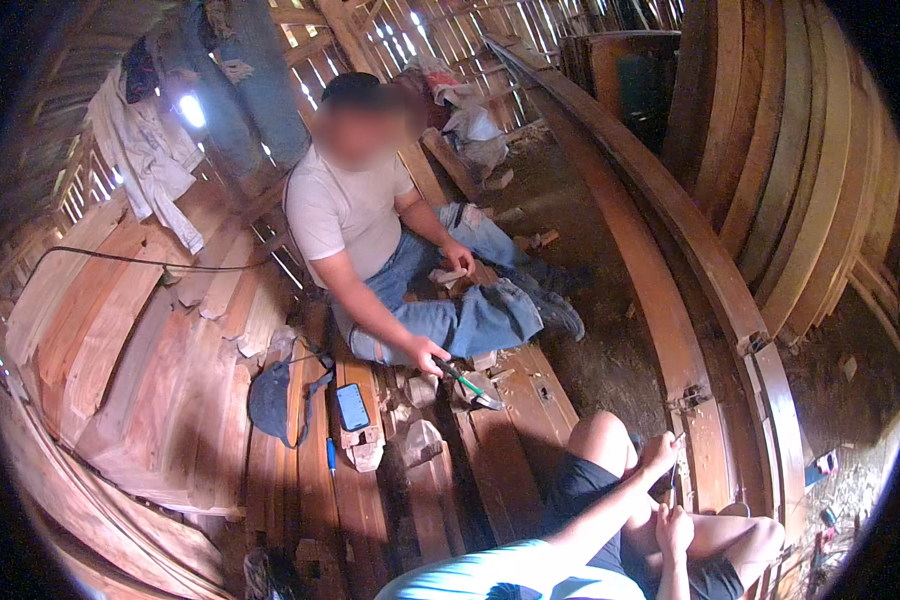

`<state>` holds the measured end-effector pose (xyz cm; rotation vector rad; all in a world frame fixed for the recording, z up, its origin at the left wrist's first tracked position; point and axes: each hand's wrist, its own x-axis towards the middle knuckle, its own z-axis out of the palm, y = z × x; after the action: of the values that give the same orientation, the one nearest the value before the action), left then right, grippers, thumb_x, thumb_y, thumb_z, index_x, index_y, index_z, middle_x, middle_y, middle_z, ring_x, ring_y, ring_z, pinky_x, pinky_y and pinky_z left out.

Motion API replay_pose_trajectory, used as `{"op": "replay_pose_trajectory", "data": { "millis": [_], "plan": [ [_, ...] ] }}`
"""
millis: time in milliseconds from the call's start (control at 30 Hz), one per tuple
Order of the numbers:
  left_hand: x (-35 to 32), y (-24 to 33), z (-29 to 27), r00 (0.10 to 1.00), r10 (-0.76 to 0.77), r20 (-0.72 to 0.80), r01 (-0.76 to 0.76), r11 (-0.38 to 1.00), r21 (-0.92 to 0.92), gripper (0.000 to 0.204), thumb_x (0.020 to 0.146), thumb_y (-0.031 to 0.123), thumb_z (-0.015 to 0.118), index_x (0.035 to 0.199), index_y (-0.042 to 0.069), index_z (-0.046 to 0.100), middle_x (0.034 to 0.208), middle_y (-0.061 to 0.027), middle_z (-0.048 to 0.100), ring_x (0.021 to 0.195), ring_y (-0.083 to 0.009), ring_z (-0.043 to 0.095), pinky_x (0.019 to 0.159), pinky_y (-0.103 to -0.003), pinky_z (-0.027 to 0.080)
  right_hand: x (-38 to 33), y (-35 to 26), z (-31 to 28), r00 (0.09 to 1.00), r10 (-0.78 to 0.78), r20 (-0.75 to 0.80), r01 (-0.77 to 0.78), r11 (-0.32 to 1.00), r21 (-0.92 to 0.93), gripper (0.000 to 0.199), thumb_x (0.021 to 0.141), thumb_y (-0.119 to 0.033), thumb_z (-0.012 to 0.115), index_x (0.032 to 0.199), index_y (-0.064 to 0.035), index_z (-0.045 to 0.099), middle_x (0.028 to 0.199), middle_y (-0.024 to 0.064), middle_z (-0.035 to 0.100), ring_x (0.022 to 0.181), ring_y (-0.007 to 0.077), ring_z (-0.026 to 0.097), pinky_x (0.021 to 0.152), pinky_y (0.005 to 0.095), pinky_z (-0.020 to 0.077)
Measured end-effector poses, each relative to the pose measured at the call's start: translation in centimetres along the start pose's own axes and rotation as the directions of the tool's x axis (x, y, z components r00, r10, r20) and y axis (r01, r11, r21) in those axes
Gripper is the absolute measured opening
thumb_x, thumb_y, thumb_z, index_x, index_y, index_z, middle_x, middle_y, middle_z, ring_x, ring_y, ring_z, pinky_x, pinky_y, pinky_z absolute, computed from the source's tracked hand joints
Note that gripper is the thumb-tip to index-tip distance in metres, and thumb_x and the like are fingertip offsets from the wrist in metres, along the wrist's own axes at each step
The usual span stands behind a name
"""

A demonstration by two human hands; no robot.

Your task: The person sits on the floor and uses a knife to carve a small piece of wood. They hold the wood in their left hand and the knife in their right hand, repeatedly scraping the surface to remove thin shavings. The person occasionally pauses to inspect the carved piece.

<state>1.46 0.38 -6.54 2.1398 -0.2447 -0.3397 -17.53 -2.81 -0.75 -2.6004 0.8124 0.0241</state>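
A slatted wooden shed with daylight through the wall gaps holds stacks of reddish planks, and long curved boards lean against the right side above a dirt floor strewn with chips. The person wearing the camera sits on the planks with bare knees drawn up, beside a long curved wooden beam that runs from the far wall down to the lower right. The left hand is raised at the inner edge of the beam, fingers closed around the upper end of a thin dark tool that stands nearly upright against the wood. The right hand sits just below, curled near the tool's lower end; whether it actually grips it cannot be told. Opposite, another person in a pale shirt and jeans sits on the planks, one hand holding a green-handled tool down on small wood blocks. A phone lies on a block nearby, a dark cap just left of it, and clothes hang on the far wall.
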Motion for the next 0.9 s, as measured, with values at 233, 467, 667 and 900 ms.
{"op": "replay_pose_trajectory", "data": {
  "millis": [233,467,667,900],
  "plan": [
    [-0.8,3.1,-0.3,0.997,0.077,-0.025,-0.077,0.997,0.002,0.028,0.087,0.029,0.057,0.074,0.004,0.057,0.069,-0.018,0.064,0.063,-0.0334,0.064,0.056,-0.046,0.048,0.7,1.6,-0.4,0.996,0.09,-0.019,-0.09,0.996,0.024,0.041,0.087,-0.04,0.056,0.078,0.0001,0.06,0.072,0.0233,0.063,0.07,0.0396,0.064,0.066,0.048,0.0501],
    [1.7,-4.6,0.7,0.988,-0.033,0.151,0.06,0.983,-0.173,0.028,0.09,0.027,0.05,0.076,0.006,0.062,0.066,-0.0154,0.064,0.062,-0.0265,0.066,0.054,-0.042,0.051,-0.1,-2.6,-1.5,0.992,0.043,0.121,-0.041,0.999,-0.02,0.048,0.086,-0.048,0.051,0.077,-0.0023,0.063,0.077,0.0228,0.065,0.077,0.0392,0.065,0.073,0.0483,0.0515],
    [0.1,0.3,0.8,0.999,-0.002,0.043,0.0,0.999,0.038,0.022,0.086,0.033,0.057,0.083,0.012,0.062,0.079,-0.0148,0.067,0.079,-0.0354,0.065,0.066,-0.048,0.049,0.1,-0.1,-0.9,0.998,0.067,-0.005,-0.067,0.998,-0.015,0.041,0.086,-0.042,0.056,0.077,-0.0016,0.061,0.073,0.0216,0.064,0.073,0.0389,0.064,0.067,0.0483,0.0508],
    [-0.4,-0.6,0.2,0.999,0.048,-0.003,-0.047,0.996,0.074,0.019,0.085,0.026,0.055,0.083,0.007,0.058,0.078,-0.0208,0.065,0.075,-0.0399,0.064,0.063,-0.051,0.048,-0.5,-1.3,-1.4,0.996,0.042,0.073,-0.045,0.998,0.04,0.039,0.087,-0.041,0.056,0.078,-0.0026,0.059,0.075,0.0215,0.064,0.073,0.0391,0.064,0.068,0.048,0.0499]
  ]
}}
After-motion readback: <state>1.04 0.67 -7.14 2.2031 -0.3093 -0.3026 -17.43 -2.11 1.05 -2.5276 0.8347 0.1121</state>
